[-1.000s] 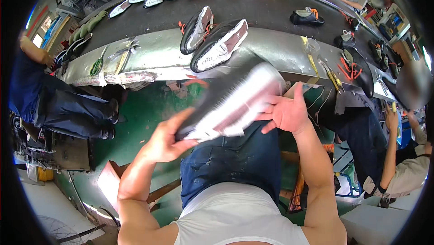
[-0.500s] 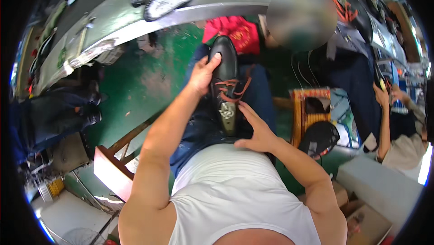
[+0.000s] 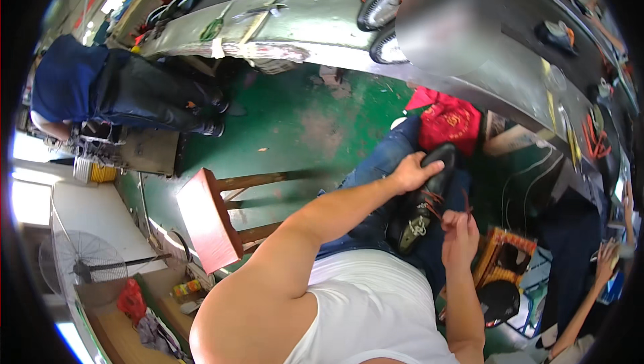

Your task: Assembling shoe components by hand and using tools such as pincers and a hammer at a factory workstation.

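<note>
A black leather shoe (image 3: 412, 215) with orange-brown laces rests on my lap, toe pointing away from me. My left hand (image 3: 414, 174) is closed around its toe end, thumb on top. To the right of the shoe, my right hand (image 3: 460, 238) is raised with its fingers pinched on a lace (image 3: 467, 203), which sticks up from the fingertips. Other loops of lace cross the shoe's front opening. A pale marking shows on the olive-coloured part near the heel.
A long bench with a metal edge (image 3: 322, 52) curves ahead, carrying more shoes (image 3: 382, 2). A red cloth (image 3: 451, 122) lies beyond my knees. At left are a wooden stool (image 3: 209, 220) and a standing person (image 3: 134, 89); co-worker's hands (image 3: 609, 256) show at far right.
The view has swung left, so the shoe and my hands sit further right. My right hand has gone from open beside the heel to pinching a lace. My left hand keeps its hold.
</note>
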Demonstrator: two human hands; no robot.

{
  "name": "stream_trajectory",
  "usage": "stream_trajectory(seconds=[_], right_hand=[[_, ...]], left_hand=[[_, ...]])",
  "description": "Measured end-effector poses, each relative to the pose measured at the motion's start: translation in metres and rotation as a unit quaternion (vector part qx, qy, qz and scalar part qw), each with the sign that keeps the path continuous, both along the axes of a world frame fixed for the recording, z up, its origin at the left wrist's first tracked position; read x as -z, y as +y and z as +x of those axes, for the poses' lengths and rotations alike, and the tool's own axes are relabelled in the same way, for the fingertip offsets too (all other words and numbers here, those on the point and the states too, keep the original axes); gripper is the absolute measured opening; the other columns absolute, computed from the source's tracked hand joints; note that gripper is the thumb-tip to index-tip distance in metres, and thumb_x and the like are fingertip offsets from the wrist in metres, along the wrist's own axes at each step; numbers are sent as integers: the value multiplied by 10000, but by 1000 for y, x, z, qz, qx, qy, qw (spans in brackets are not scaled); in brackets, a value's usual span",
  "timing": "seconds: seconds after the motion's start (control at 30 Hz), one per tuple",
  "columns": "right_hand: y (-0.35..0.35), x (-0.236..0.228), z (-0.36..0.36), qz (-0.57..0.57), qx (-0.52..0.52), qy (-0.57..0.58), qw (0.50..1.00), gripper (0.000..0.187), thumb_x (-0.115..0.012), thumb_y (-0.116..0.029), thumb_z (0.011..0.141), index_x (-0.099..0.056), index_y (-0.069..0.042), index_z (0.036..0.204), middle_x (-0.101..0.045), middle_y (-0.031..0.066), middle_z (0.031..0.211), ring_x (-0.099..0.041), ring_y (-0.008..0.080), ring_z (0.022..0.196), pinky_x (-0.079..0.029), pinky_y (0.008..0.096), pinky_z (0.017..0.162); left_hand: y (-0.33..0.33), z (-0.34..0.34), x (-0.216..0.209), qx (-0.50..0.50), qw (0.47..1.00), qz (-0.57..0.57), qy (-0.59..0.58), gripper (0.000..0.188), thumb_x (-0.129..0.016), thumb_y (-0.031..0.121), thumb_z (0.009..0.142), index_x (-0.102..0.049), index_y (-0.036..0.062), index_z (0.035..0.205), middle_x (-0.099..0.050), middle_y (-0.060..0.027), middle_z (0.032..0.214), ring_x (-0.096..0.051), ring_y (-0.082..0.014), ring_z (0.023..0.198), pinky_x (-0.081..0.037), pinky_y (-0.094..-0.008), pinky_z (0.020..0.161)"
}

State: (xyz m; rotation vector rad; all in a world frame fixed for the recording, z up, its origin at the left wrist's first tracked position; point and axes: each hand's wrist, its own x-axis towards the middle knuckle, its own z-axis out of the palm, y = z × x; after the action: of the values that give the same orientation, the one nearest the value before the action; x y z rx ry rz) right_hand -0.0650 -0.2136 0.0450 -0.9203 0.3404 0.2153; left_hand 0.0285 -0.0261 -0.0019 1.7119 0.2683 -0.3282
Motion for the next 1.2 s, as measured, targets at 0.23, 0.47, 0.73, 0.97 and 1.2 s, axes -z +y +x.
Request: stream_trajectory(seconds=[0.23, 0.47, 0.73, 0.97, 1.2], right_hand=[[2, -21, 58, -148, -32, -77, 985, 304, -469, -315, 1043, -551, -55, 908, -599, 81, 840, -495, 113, 623, -367, 239, 533], [8, -6, 140, -13, -151, 9, 988, 412, -502, -398, 1027, -520, -35, 1220, -642, 116, 1095, -614, 186, 946, -480, 289, 679], [-17, 2, 99, -366, -209, -89, 903, 416, -802, -250, 822, -573, -23, 1085, -593, 29, 947, -590, 126, 816, -501, 293, 723], [-43, 17, 96, -67, -81, 63, 992, 212, -554, -259, 1014, -610, -65, 950, -672, 45, 924, -610, 114, 797, -493, 269, 751], [-66, -24, 124, -128, -70, -100, 984, 201, -553, -184, 1007, -642, -7, 970, -677, 55, 948, -612, 105, 837, -493, 261, 781]], left_hand=[[-16, -8, 9, 36, 951, 113, -285, 366, -659, 241, 917, -627, 61, 1233, -454, -232, 1407, -405, -398, 1336, -339, -468, 1107], [16, -17, -29, 101, 986, -87, -101, 127, -612, 126, 946, -698, 42, 986, -681, -116, 1079, -579, -249, 1157, -385, -384, 1056], [39, 29, -57, -9, 876, -478, 61, 155, -512, 238, 1020, -541, 86, 1015, -477, -4, 704, -575, -190, 786, -507, -482, 923], [20, 52, -49, 6, 905, -395, 160, 263, -540, 230, 993, -495, 37, 1167, -469, -52, 803, -489, -165, 733, -499, -393, 803], [26, 43, -65, 160, 971, 147, 99, 393, -556, 373, 979, -561, -14, 1044, -620, -130, 894, -600, -183, 834, -476, -295, 720]])
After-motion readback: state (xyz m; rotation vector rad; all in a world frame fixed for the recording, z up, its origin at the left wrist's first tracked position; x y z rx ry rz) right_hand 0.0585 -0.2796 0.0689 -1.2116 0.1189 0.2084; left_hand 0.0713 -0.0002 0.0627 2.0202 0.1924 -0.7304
